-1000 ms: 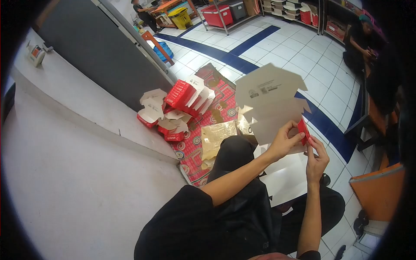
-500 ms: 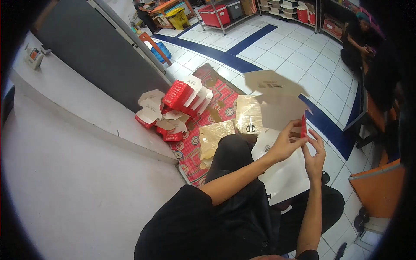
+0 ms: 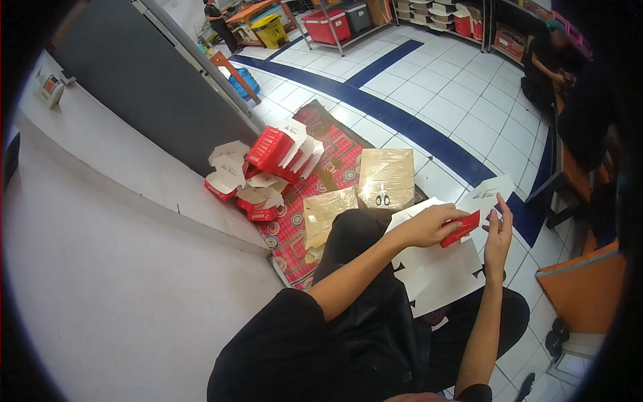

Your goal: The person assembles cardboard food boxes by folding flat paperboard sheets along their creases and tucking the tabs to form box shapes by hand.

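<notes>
A white cardboard box blank (image 3: 443,278) with dark slots lies across my lap, partly folded. My left hand (image 3: 429,226) is closed on its edge, pressing a folded-up red side panel (image 3: 462,230) between the fingers. My right hand (image 3: 496,236) is beside a white flap (image 3: 487,191) with small print, fingers stretched upward and apart; the fingertips are at the flap, and I cannot tell whether they press on it. Black scissors (image 3: 382,195) rest on a plastic-wrapped brown package (image 3: 387,171) just beyond my knee.
Folded red-and-white boxes (image 3: 271,151) are piled on a red patterned mat (image 3: 288,248) against the wall. Another brown package (image 3: 329,211) lies by my knee. An orange panel (image 3: 581,291) stands at right. A person (image 3: 546,67) sits at the far right; another (image 3: 218,27) stands far back.
The large raised panel of the box blank has come down toward my lap. The red panel has turned to face up, and my right hand has moved slightly right, its fingers spreading.
</notes>
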`<state>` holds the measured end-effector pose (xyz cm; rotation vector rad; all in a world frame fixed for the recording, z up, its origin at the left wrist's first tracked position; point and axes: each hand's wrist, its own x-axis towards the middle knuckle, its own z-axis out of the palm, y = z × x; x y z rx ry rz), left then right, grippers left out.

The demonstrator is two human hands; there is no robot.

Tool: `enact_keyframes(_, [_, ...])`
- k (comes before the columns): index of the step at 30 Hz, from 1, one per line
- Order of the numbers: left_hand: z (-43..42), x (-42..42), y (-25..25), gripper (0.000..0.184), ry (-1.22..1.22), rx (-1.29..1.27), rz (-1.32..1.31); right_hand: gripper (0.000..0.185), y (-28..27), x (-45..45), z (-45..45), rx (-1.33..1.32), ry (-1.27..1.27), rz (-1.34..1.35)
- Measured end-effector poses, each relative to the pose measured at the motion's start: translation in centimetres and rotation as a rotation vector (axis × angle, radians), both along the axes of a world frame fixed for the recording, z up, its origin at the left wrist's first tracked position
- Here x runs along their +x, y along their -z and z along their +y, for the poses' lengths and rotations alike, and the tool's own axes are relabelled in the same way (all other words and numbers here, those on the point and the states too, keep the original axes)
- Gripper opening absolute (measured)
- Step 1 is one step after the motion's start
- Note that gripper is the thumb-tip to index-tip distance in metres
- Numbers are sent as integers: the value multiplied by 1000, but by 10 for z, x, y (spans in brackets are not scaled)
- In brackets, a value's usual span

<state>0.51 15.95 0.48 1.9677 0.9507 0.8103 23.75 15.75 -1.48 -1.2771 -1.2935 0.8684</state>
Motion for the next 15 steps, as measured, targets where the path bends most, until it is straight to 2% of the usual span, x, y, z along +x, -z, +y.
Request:
enact_keyframes(2, [0, 0, 1, 37, 44, -35, 32, 37, 7, 7, 3, -44, -48, -34])
enact_keyframes(4, [-1, 1, 6, 34, -50, 79, 71, 36, 12, 13, 4, -89, -96, -68])
enact_keyframes(5, [-1, 1, 8, 34, -51, 78, 71, 35, 14, 14, 4, -59, -145, -68])
enact_keyframes(7, [-1, 0, 1, 31, -269, 24, -9, 35, 12, 13, 3, -29, -194, -67])
enact_keyframes(8, [3, 0, 7, 28, -345, 135, 0, 35, 10, 11, 2, 31, -226, -49])
enact_keyframes(10, [2, 0, 3, 28, -324, 139, -40, 35, -1, 3, -3, 89, -260, -33])
enact_keyframes(12, [1, 1, 1, 28, -304, 143, -81, 38, -15, -7, -10, 239, -278, -402])
enact_keyframes(13, [0, 3, 1, 28, -297, 127, -112, 38, -12, -7, -9, 240, -279, -403])
enact_keyframes(15, [-1, 3, 0, 28, -288, 110, -142, 42, -7, -8, -9, 29, -370, -266])
